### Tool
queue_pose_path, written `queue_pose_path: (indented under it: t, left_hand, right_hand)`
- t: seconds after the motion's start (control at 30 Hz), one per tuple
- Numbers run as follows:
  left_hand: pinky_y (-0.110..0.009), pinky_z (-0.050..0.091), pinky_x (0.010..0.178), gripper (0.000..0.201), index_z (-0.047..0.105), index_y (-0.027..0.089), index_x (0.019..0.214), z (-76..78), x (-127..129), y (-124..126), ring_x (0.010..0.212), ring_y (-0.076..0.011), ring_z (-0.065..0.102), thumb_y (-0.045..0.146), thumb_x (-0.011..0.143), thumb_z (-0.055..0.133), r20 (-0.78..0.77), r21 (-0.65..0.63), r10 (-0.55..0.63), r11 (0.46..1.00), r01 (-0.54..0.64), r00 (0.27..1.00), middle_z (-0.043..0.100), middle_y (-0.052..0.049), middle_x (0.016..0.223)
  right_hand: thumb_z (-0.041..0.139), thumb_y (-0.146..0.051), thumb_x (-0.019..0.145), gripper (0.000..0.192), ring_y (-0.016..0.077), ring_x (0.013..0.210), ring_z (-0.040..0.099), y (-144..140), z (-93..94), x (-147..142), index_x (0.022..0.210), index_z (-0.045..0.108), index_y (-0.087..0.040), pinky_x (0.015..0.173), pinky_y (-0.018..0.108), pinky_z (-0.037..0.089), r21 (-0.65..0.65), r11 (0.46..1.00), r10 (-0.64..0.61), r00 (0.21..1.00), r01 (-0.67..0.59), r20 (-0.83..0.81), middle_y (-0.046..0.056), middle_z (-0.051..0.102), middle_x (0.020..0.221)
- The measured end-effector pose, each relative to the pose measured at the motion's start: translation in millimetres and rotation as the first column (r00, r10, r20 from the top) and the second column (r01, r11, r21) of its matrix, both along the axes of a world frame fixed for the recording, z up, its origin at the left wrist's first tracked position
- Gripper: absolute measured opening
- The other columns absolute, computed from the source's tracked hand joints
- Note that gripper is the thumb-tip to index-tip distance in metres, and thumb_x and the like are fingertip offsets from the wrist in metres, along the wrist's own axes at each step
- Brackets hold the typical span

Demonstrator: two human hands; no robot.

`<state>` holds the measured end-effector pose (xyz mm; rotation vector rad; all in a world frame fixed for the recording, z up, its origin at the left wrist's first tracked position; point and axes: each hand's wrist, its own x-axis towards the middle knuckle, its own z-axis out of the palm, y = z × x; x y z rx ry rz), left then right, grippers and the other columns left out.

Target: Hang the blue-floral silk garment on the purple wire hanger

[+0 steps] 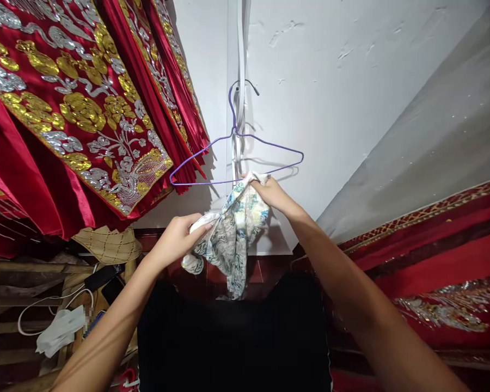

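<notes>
A purple wire hanger (269, 146) hangs by its hook on a white wall. A small floral cloth (232, 234), white with blue and green print, droops just under the hanger's bottom bar. My right hand (269, 191) pinches the cloth's top edge right at that bar. My left hand (177, 237) grips a bunched lower corner of the cloth, down and to the left. The rest of the cloth hangs loose between both hands.
Red garments with gold and silver embroidery (77, 109) hang at the upper left. More red embroidered fabric (436, 261) lies at the right. A woven hat (106, 245), cables and a white cloth (61, 329) sit on wooden shelving at the lower left. Something black (232, 337) lies below.
</notes>
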<state>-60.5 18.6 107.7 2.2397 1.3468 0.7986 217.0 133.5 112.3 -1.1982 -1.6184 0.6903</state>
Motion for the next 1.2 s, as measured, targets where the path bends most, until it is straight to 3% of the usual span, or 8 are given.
queue_pose_path:
  t: [0.27,0.37,0.5,0.63,0.77,0.93,1.07,1.2]
  left_hand:
    - [-0.03,0.039,0.061,0.042,0.06,0.021,0.067,10.0,-58.4,32.4,0.06,-0.0203,0.057,0.047,0.096,0.045,-0.385,-0.002,0.039,0.999,-0.043,0.922,0.064,-0.006,0.066]
    - [-0.035,0.049,0.083,0.031,0.066,0.021,0.082,27.9,-64.2,46.9,0.091,-0.0278,0.067,0.04,0.094,0.045,-0.264,0.157,0.099,0.986,-0.059,0.959,0.073,-0.012,0.1]
    - [-0.041,0.042,0.107,0.027,0.059,0.02,0.078,55.2,-42.5,56.2,0.129,-0.0309,0.055,0.037,0.095,0.046,-0.079,0.306,0.061,0.951,-0.034,0.995,0.061,-0.012,0.139]
    - [-0.036,0.047,0.097,0.018,0.06,0.02,0.096,64.3,-11.3,67.2,0.112,-0.0252,0.063,0.031,0.096,0.046,0.061,0.328,-0.014,0.945,-0.007,0.998,0.068,-0.01,0.123]
    - [-0.03,0.046,0.082,0.023,0.063,0.019,0.106,61.3,0.0,75.8,0.085,-0.0192,0.063,0.019,0.093,0.044,0.086,0.42,0.005,0.907,-0.041,0.996,0.071,-0.006,0.098]
    - [-0.029,0.044,0.074,0.026,0.063,0.021,0.116,62.2,-6.3,69.9,0.075,-0.0177,0.058,0.025,0.093,0.051,0.132,0.475,0.037,0.875,-0.096,0.991,0.069,-0.005,0.095]
    - [-0.031,0.045,0.076,0.029,0.066,0.023,0.119,73.2,-12.1,65.2,0.076,-0.0197,0.059,0.03,0.093,0.054,0.094,0.475,0.031,0.877,-0.073,0.995,0.07,-0.004,0.091]
    - [-0.034,0.046,0.084,0.02,0.07,0.023,0.101,84.1,-21.8,77.0,0.087,-0.0217,0.06,0.031,0.095,0.053,0.115,0.547,0.07,0.828,-0.122,0.991,0.069,-0.006,0.095]
  right_hand:
    - [0.064,-0.033,0.083,0.02,0.0146,0.061,0.046,-40.1,3.5,28.4,0.07,0.057,-0.019,0.059,0.03,0.035,0.018,0.998,0.055,0.998,-0.055,0.042,0.0,0.053,0.065]
    - [0.066,-0.038,0.083,0.024,0.0162,0.065,0.049,-56.9,12.1,30.7,0.07,0.06,-0.019,0.059,0.03,0.036,0.009,0.998,0.067,0.998,-0.067,0.013,0.002,0.056,0.067]
    - [0.07,-0.042,0.081,0.025,0.0188,0.069,0.053,-72.4,16.6,23.0,0.079,0.066,-0.017,0.061,0.03,0.039,-0.007,0.998,0.07,0.995,-0.07,-0.074,0.004,0.062,0.073]
    - [0.062,-0.04,0.087,0.023,0.0168,0.062,0.048,-86.9,14.8,9.9,0.078,0.067,-0.019,0.059,0.03,0.038,-0.014,0.993,0.115,0.992,-0.115,-0.046,0.002,0.059,0.067]
    - [0.06,-0.031,0.089,0.031,0.0235,0.09,0.063,-94.9,15.7,19.9,0.116,0.072,-0.021,0.079,0.035,0.049,0.093,0.993,0.068,0.998,-0.068,0.006,0.006,0.072,0.104]
    - [0.073,-0.016,0.074,0.098,0.0248,0.086,0.067,-71.4,23.7,71.9,0.161,0.028,-0.021,0.083,0.043,0.052,0.299,0.906,-0.321,0.947,0.3,0.023,0.013,0.074,0.113]
    - [0.079,-0.017,0.071,0.067,0.0279,0.1,0.068,-45.1,46.9,99.6,0.136,0.065,-0.009,0.089,0.043,0.051,0.226,0.928,-0.334,0.93,0.296,0.151,0.02,0.07,0.126]
    - [0.087,-0.028,0.065,0.036,0.0232,0.079,0.07,-48.6,84.8,113.4,0.095,0.081,-0.008,0.07,0.039,0.05,-0.029,0.986,-0.153,0.967,0.162,0.206,0.018,0.078,0.093]
